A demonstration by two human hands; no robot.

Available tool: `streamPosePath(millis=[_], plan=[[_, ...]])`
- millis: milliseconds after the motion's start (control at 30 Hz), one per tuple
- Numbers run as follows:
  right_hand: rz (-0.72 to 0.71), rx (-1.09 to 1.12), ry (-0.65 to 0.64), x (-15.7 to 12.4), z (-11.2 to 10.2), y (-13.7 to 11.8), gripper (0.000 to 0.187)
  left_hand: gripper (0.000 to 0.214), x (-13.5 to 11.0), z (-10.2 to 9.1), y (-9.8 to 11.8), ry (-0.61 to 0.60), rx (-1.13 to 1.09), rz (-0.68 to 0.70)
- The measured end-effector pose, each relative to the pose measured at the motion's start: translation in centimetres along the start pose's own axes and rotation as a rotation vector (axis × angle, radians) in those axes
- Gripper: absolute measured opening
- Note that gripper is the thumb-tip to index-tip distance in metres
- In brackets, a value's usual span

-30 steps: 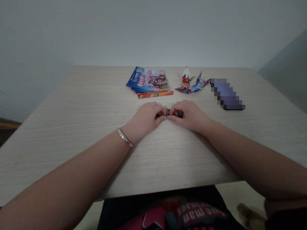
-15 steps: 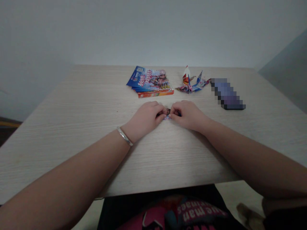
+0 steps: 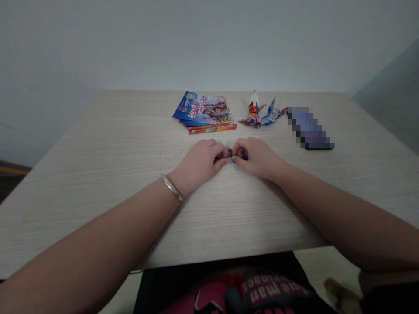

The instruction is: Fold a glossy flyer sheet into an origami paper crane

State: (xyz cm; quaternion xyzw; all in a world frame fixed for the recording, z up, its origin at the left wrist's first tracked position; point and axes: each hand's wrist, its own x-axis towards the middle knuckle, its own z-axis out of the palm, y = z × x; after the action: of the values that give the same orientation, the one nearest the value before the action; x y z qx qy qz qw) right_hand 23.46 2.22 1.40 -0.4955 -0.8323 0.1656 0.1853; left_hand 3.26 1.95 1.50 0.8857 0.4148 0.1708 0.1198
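My left hand [image 3: 199, 165] and my right hand [image 3: 257, 158] meet at the middle of the wooden table [image 3: 108, 144]. Both have their fingers curled and pinched on a small folded piece of printed paper [image 3: 229, 156], which lies between the fingertips and is mostly hidden by them. A silver bracelet [image 3: 171, 188] sits on my left wrist.
A stack of colourful printed sheets [image 3: 204, 112] lies at the back of the table. Beside it to the right stands a folded paper crane [image 3: 260, 114]. A dark phone [image 3: 310, 129], blurred out, lies further right. The table's near edge is close to my lap.
Both hands have stayed on the folded paper, with only slight shifts of the fingertips.
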Motion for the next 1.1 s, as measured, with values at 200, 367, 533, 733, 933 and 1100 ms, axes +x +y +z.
streamPosePath(millis=[200,367,533,733,933,1100], plan=[[-0.029,-0.076,-0.015,0.0,0.0,-0.1,0.003,0.012,0.1,0.0,0.1,-0.013,-0.002,-0.019],[-0.053,-0.163,-0.016,-0.1,0.1,-0.6,0.006,0.011,0.0,-0.1,0.6,-0.023,0.058,-0.03],[-0.045,-0.212,-0.041,-0.2,-0.3,-1.0,0.007,0.014,0.2,-0.3,1.1,-0.043,0.103,-0.05],[-0.057,-0.19,-0.035,-0.5,-0.9,-0.7,0.004,0.014,0.1,-0.6,0.2,-0.069,-0.07,0.008],[-0.055,-0.176,-0.029,-0.6,-0.9,-0.6,0.004,0.013,0.2,-1.1,0.2,-0.067,-0.173,-0.01],[-0.072,-0.176,-0.045,-0.5,-0.9,-0.5,0.004,0.019,0.0,-1.2,0.2,-0.055,-0.09,0.063]])
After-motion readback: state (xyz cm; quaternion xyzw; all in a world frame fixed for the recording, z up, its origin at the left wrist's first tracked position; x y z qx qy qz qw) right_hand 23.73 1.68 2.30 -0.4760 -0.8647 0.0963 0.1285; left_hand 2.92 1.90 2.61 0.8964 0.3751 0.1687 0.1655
